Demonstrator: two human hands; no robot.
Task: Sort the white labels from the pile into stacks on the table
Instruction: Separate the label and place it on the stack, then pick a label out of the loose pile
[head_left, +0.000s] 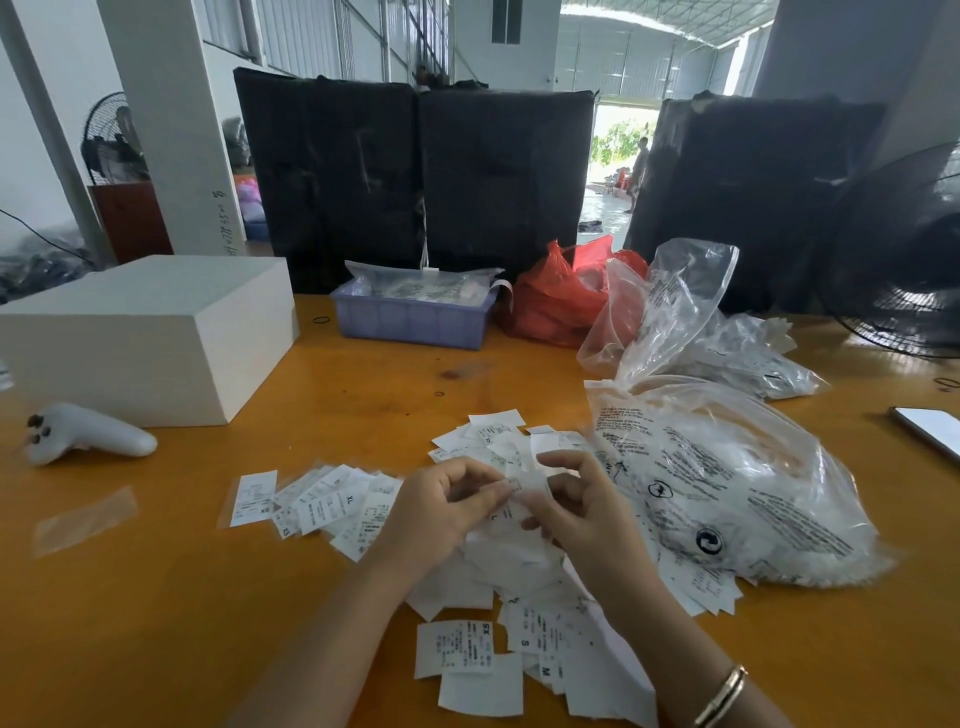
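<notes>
Both forearms reach in from the bottom edge and the hands meet at centre. The left hand (441, 506) shows its back, knuckles up, fingers curled inward, thumb and forefinger pinched together toward the other hand. The right hand (582, 506) mirrors it, fingers bent, fingertips nearly touching the left's. A bangle (722, 696) circles the right wrist.

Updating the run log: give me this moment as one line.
stage: sorting | left hand and right hand: pinch one white label over pile | sorted labels: fanned left on table
</notes>
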